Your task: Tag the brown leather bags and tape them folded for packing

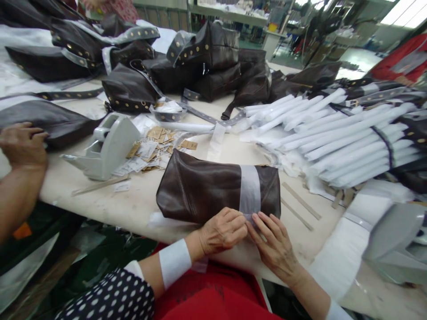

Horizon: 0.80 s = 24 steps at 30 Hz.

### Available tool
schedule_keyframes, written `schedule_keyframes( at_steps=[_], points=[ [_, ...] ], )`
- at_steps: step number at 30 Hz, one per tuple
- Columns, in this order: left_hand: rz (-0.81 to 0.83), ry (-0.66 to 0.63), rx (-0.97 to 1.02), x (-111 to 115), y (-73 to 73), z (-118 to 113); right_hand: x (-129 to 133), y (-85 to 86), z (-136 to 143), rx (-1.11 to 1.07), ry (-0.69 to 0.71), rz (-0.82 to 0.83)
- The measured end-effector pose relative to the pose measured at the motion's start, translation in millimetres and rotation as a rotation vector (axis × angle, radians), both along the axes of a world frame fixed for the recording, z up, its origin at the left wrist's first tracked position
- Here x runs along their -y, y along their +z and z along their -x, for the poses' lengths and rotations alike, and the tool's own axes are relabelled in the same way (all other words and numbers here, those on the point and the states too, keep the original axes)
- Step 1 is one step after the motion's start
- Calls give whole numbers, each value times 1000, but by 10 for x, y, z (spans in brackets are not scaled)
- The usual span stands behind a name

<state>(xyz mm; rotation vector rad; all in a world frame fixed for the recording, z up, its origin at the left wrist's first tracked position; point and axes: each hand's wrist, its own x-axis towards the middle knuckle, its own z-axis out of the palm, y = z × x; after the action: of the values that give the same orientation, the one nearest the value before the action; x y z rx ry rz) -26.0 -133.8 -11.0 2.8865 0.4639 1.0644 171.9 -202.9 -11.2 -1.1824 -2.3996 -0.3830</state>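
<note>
A dark brown leather bag [213, 191] lies on its side at the table's front edge. A translucent whitish strip [250, 189] is wrapped around it near its right end. At the bag's lower front edge, my left hand [225, 231] is closed in a pinch on the strip's end. My right hand [275, 244] lies against the same spot with fingers stretched out, the fingertips touching the strip and the bag's edge. The two hands meet there, and the thumbs are partly hidden.
A grey tape dispenser [111, 144] stands to the left beside a heap of hang tags [156, 144]. Another person's hand [25, 144] rests by a bag at far left. Brown bags [220, 49] fill the back; white wrapped rolls [350, 138] and another dispenser [396, 240] are right.
</note>
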Motion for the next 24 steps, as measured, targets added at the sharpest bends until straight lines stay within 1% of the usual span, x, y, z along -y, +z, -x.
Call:
schedule_keyframes(
  at_steps=[4,7,9,13,16,18,20,22,24],
  points=[
    [-7,26,-12,2,30,9,-4,-16,-85,99,75,-8],
    [-52,20,-80,7,51,22,-3,-47,-120,150,115,-25],
    [-76,21,-129,12,57,27,5,-75,-123,175,117,-25],
    [-83,50,-228,9,81,36,14,-107,-126,129,112,-13],
    [-58,68,-289,10,133,33,8,-83,-163,112,170,-18],
    [-17,71,-310,21,182,16,4,-66,-190,133,203,-59],
    [41,75,-346,39,253,-1,0,-64,-202,145,172,-127],
    [104,63,-396,61,365,25,-15,-62,-193,158,116,-169],
    [140,50,-435,83,526,143,-48,-28,-174,182,111,-190]
  ],
)
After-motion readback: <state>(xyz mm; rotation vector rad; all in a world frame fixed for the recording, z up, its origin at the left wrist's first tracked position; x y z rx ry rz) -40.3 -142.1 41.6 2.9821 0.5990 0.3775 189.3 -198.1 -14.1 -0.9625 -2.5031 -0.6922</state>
